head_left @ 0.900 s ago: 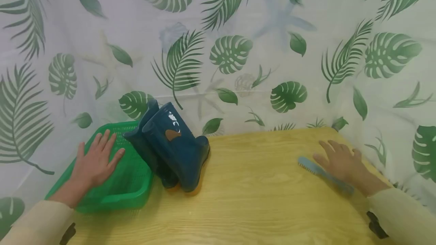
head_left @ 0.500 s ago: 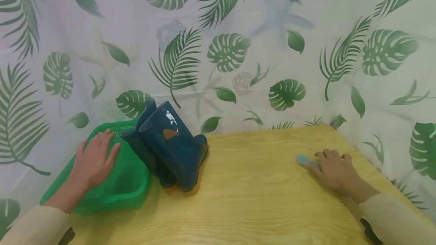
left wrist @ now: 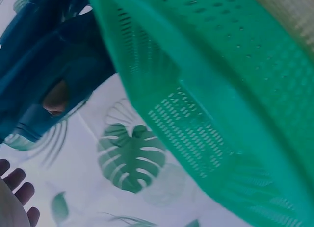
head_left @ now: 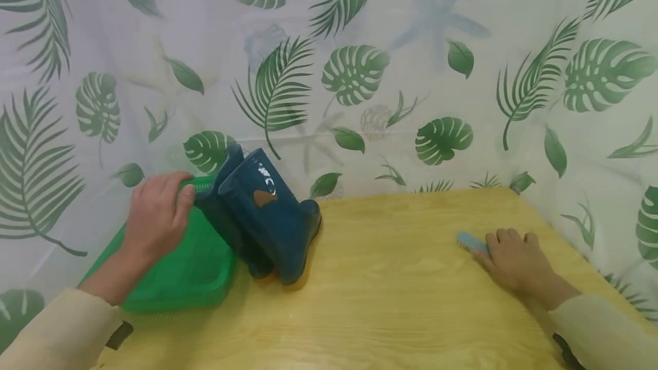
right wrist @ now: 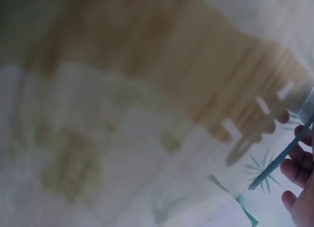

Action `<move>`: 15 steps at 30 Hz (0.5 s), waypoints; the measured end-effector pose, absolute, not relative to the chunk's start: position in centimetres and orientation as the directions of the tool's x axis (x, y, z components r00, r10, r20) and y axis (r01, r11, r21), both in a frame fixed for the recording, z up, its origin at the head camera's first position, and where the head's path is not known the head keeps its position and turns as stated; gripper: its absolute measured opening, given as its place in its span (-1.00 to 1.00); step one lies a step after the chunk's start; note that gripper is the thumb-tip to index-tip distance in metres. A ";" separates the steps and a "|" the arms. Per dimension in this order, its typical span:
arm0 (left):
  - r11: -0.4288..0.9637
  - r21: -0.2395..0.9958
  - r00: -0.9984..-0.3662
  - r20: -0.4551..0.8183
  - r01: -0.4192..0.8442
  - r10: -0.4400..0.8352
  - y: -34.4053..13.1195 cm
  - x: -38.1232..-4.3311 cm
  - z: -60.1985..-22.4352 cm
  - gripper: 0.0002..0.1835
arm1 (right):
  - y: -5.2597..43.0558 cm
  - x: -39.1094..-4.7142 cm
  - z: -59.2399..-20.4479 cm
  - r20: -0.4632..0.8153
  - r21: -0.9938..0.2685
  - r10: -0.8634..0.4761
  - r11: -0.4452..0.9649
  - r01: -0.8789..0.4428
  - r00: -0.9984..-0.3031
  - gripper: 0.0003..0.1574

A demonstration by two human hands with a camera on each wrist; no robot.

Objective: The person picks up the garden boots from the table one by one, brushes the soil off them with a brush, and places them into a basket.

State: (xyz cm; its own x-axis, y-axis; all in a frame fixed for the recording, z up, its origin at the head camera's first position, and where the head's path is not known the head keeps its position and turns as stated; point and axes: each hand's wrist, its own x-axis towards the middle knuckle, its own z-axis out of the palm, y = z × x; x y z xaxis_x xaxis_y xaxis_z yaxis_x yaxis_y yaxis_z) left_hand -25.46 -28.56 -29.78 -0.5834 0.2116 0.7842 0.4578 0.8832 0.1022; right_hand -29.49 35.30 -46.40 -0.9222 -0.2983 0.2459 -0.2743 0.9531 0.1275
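Note:
A light blue comb [head_left: 468, 241] lies at the right of the table; its handle runs under my right hand [head_left: 519, 261], which grips it with thumb on the near side and fingers beyond. In the right wrist view my fingers [right wrist: 297, 170] bend beside a thin blue bar. My left hand [head_left: 156, 213] is over the green basket [head_left: 218, 296], its thumb close to the top of a pair of dark blue rubber boots [head_left: 272, 216]. The left wrist view shows those fingers [left wrist: 17, 180] spread loosely, apart from the boots [left wrist: 49, 80].
The boots lean against the basket's right side, soles on the wooden table [head_left: 380, 278]. A leaf-printed curtain [head_left: 385, 16] hangs behind and at both sides. Most of the right wrist view is blurred.
My left hand has moved forward and right, toward the boot tops. My right hand has come down onto the comb's handle and closed around it. The boots have stayed in place.

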 end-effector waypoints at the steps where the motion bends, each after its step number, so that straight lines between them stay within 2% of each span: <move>1: 0.882 0.080 -0.566 0.793 0.464 0.226 -28.3 -25.5 -29.5 -0.57 | 35.2 -29.5 -46.4 0.244 0.135 -0.304 0.951 -0.278 -0.921 -0.44; 4: 0.878 -0.007 -0.513 0.809 0.479 0.286 -27.3 -25.7 -28.8 -0.45 | 34.9 -29.7 -46.5 0.238 0.141 -0.309 0.949 -0.282 -0.921 -0.44; 6: 0.879 -0.050 -0.508 0.800 0.473 0.319 -26.6 -25.9 -28.3 -0.38 | 34.9 -29.8 -46.6 0.228 0.140 -0.305 0.950 -0.279 -0.925 -0.43; 15: 0.897 -0.203 -0.603 0.680 0.392 0.417 -24.2 -26.5 -27.2 -0.53 | 34.1 -29.7 -46.8 0.263 0.167 -0.331 0.941 -0.295 -0.906 -0.49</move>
